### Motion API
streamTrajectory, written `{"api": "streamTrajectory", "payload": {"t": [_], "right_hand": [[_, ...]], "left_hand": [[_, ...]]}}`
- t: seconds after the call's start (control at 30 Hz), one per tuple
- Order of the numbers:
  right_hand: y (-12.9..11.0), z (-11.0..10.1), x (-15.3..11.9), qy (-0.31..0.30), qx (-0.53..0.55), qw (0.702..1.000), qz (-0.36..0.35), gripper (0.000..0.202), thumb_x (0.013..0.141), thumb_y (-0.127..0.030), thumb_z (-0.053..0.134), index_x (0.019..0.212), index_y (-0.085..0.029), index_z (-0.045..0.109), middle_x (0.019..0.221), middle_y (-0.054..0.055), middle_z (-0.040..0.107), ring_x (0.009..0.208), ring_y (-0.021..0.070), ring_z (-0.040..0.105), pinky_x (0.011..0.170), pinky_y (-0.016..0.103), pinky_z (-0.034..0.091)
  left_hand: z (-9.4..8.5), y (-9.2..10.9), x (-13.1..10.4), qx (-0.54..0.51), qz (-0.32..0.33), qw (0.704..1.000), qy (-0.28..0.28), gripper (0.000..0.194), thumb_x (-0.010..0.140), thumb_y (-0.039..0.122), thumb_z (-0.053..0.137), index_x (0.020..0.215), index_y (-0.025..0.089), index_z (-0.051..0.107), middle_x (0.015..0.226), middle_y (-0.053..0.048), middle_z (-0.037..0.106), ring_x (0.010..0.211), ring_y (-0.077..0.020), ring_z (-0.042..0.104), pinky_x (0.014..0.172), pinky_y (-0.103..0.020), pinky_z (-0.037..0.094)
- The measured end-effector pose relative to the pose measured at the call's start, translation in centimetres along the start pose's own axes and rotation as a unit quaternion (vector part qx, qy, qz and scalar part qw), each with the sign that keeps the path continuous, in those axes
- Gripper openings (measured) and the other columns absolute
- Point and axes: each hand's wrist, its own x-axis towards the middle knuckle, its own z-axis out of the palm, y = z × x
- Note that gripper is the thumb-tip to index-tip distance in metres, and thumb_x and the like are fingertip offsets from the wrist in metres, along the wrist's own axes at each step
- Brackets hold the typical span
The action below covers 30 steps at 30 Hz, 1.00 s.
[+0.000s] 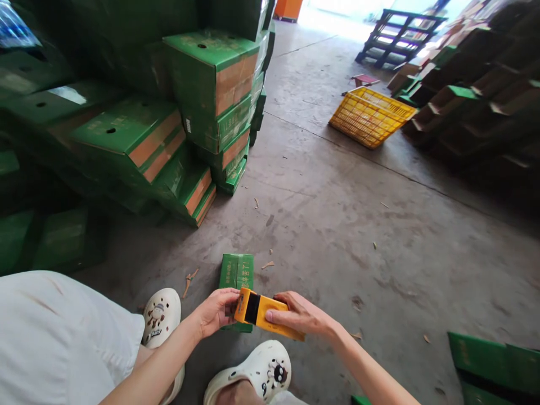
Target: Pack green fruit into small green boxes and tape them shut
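My right hand (297, 314) is wrapped around the right part of a yellow block-shaped device (270, 316) with a black band across it; the thumb lies on its upper face. At the device's left end, the fingers of my left hand (219, 312) are closed together and grip its edge. The exact kind of device does not show. Just beneath and behind it, a small green cardboard box (237, 267) with printed lettering sits on the floor, partly covered by my hands and the device.
Green cartons (211, 84) are stacked at the left, with more boxes (476, 112) piled at the right. A yellow plastic crate (371, 115) lies tilted on the concrete floor (329, 225). Farther back stands a dark pallet (396, 39). Green cardboard (493, 360) lies at lower right.
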Motion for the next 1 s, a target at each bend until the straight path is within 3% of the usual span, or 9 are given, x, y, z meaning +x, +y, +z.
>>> {"api": "streamTrajectory", "payload": {"t": [0.1, 0.27, 0.4, 0.5, 0.63, 1.0], "right_hand": [[0.2, 0.3, 0.4, -0.001, -0.012, 1.0, 0.004, 0.064, 0.083, -0.082, 0.057, 0.08, -0.018, 0.056, 0.072, -0.004, 0.049, 0.067, 0.012, 0.043, 0.055, 0.024, 0.028], [0.1, 0.5, 0.9, 0.005, -0.028, 1.0, 0.006, 0.064, 0.083, -0.081, 0.059, 0.082, -0.018, 0.059, 0.074, -0.003, 0.052, 0.066, 0.0117, 0.045, 0.054, 0.024, 0.028], [1.9, -2.0, 0.1, 0.0, -0.063, 0.997, 0.04, 0.06, 0.08, -0.078, 0.064, 0.088, -0.018, 0.063, 0.075, -0.003, 0.057, 0.066, 0.0127, 0.049, 0.054, 0.024, 0.03], [4.4, -4.8, -0.8, 0.033, -0.162, 0.979, 0.116, 0.052, 0.08, -0.071, 0.066, 0.081, -0.019, 0.062, 0.07, -0.002, 0.057, 0.064, 0.0139, 0.05, 0.054, 0.026, 0.029], [6.6, -6.7, -1.1, 0.048, -0.222, 0.96, 0.162, 0.048, 0.08, -0.067, 0.066, 0.073, -0.021, 0.059, 0.064, -0.002, 0.052, 0.06, 0.0141, 0.049, 0.055, 0.027, 0.028], [7.0, -5.9, 1.3, 0.027, -0.232, 0.958, 0.168, 0.043, 0.084, -0.062, 0.065, 0.077, -0.021, 0.062, 0.065, -0.002, 0.055, 0.057, 0.013, 0.048, 0.052, 0.027, 0.027]], "left_hand": [[0.1, -0.9, 0.2, 0.016, 0.038, 0.998, 0.04, 0.047, 0.056, 0.045, 0.095, 0.086, 0.018, 0.071, 0.076, 0.001, 0.07, 0.069, -0.0146, 0.064, 0.066, -0.026, 0.049], [-0.4, -2.2, 1.4, 0.117, 0.187, 0.967, 0.129, 0.048, 0.063, 0.06, 0.089, 0.077, 0.016, 0.074, 0.071, -0.001, 0.069, 0.062, -0.0128, 0.058, 0.058, -0.024, 0.043], [-4.3, -0.3, 1.4, 0.143, 0.289, 0.914, 0.245, 0.05, 0.064, 0.065, 0.084, 0.078, 0.017, 0.075, 0.065, 0.001, 0.064, 0.059, -0.0131, 0.053, 0.054, -0.024, 0.04], [-7.5, 1.2, 1.1, 0.17, 0.322, 0.873, 0.324, 0.055, 0.063, 0.071, 0.083, 0.077, 0.018, 0.076, 0.065, 0.0, 0.065, 0.063, -0.016, 0.057, 0.058, -0.026, 0.042], [-8.6, 0.9, 1.6, 0.19, 0.315, 0.877, 0.308, 0.058, 0.064, 0.075, 0.082, 0.076, 0.019, 0.076, 0.064, -0.002, 0.066, 0.068, -0.0192, 0.061, 0.063, -0.028, 0.045], [-10.2, -1.1, 4.0, 0.188, 0.293, 0.877, 0.331, 0.068, 0.06, 0.082, 0.08, 0.082, 0.017, 0.077, 0.07, -0.002, 0.07, 0.069, -0.0188, 0.063, 0.063, -0.028, 0.046]]}}
